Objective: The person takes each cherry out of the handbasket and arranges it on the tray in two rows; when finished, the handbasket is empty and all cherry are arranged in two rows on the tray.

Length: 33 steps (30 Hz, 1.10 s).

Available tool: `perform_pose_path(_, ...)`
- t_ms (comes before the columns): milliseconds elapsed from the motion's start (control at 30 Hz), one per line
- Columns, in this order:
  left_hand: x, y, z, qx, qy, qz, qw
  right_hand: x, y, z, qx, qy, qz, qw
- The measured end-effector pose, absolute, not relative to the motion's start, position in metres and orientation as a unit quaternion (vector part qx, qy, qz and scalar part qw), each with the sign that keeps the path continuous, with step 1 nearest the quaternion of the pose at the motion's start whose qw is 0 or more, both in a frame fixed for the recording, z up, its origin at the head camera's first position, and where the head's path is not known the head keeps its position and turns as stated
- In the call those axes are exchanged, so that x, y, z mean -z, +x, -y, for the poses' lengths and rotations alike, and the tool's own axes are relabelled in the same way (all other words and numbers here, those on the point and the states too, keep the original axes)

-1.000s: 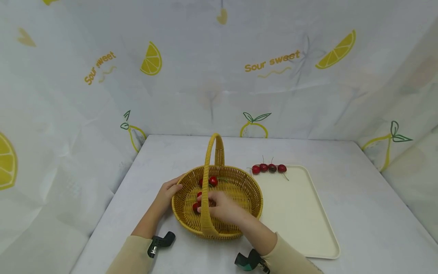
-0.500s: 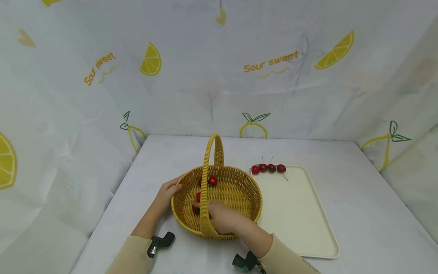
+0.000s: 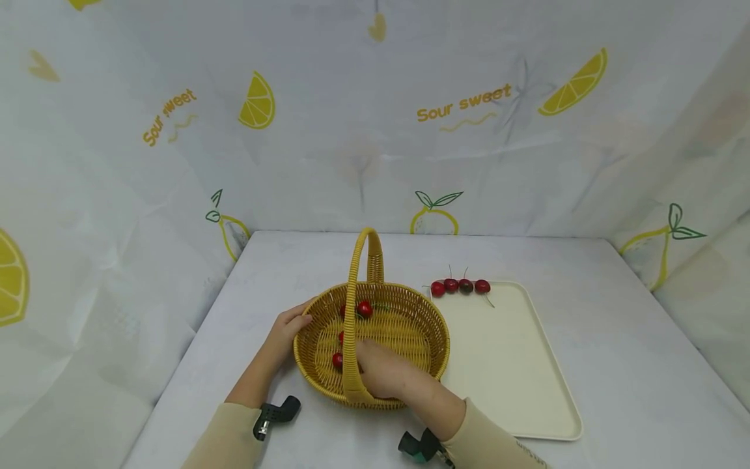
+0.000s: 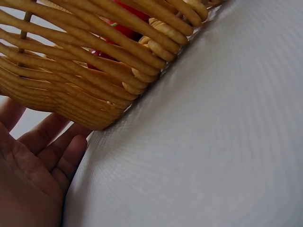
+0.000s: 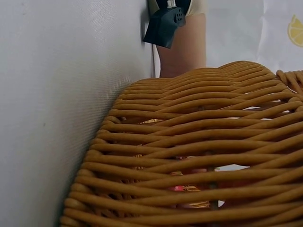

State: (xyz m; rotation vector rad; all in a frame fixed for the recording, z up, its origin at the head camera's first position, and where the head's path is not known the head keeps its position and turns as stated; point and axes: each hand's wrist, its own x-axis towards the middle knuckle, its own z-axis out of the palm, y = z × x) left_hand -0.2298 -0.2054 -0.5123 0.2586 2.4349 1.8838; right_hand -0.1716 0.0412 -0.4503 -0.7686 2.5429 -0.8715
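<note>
A yellow wicker basket with a tall arched handle stands on the table. My left hand holds its left side, thumb over the rim; in the left wrist view, the fingers lie against the outer wall. My right hand reaches down inside the basket, its fingertips hidden behind the handle, so I cannot tell what they hold. Red cherries lie in the basket: a near cherry just left of the handle, and a far cherry with its stem. Others are partly covered by the handle.
Right of the basket lies a cream rectangular tray. A row of several cherries with stems runs along its far left edge. Each wrist wears a black camera mount. A white patterned cloth hangs behind the table.
My right hand has shifted toward the near side of the basket, and its fingers have drawn back behind the handle. The near cherry is now uncovered. My left hand stays put.
</note>
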Motion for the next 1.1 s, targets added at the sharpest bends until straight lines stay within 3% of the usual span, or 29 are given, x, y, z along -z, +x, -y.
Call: perform_pose_path(1100,0.5114,-0.229,0.2054,-0.615,0.083,-0.784,0.031,0.4501,-0.1739,-0.0422,0.306,-0.322,-0.88,0.164)
